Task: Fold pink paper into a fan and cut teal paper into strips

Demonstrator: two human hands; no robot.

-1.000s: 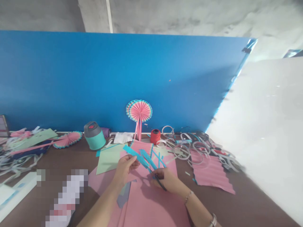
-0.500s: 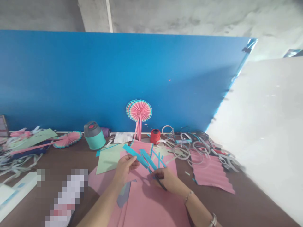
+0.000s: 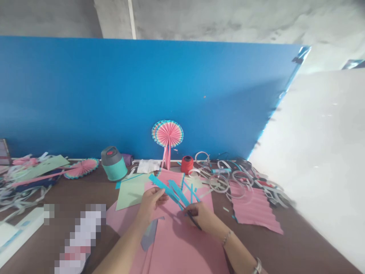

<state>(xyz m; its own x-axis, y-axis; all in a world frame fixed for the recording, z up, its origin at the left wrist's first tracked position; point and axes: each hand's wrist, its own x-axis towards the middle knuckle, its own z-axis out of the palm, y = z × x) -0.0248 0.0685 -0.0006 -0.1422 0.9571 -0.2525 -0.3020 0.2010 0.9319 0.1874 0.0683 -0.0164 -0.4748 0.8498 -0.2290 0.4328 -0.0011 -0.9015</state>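
Observation:
My left hand (image 3: pixel 153 198) is closed, pinching a bright blue paper strip (image 3: pixel 159 184) between thumb and fingers. The strip slants down to the right, towards my other hand. In my right hand (image 3: pixel 201 214) is a pair of scissors (image 3: pixel 195 221); a dark handle shows below the fingers, and the blades are mostly hidden at the strip's lower end. Another blue strip (image 3: pixel 179 189) lies just beyond, beside thinner blue offcuts (image 3: pixel 192 193). Beneath both hands spreads a large pink paper sheet (image 3: pixel 182 247), with a pale green sheet (image 3: pixel 129 194) to its left.
A round pink pleated fan (image 3: pixel 168 133) leans on the blue partition (image 3: pixel 114 83). Along the back stand a teal flask (image 3: pixel 114 167) and a red thread spool (image 3: pixel 187 165). Paper rings (image 3: pixel 219 183) and a pleated pink sheet (image 3: pixel 253 205) lie right; a second fan (image 3: pixel 82 168) lies left.
My right hand and the scissors have shifted very slightly at the strip's lower end. My left hand keeps its pinch on the strip, almost unmoved.

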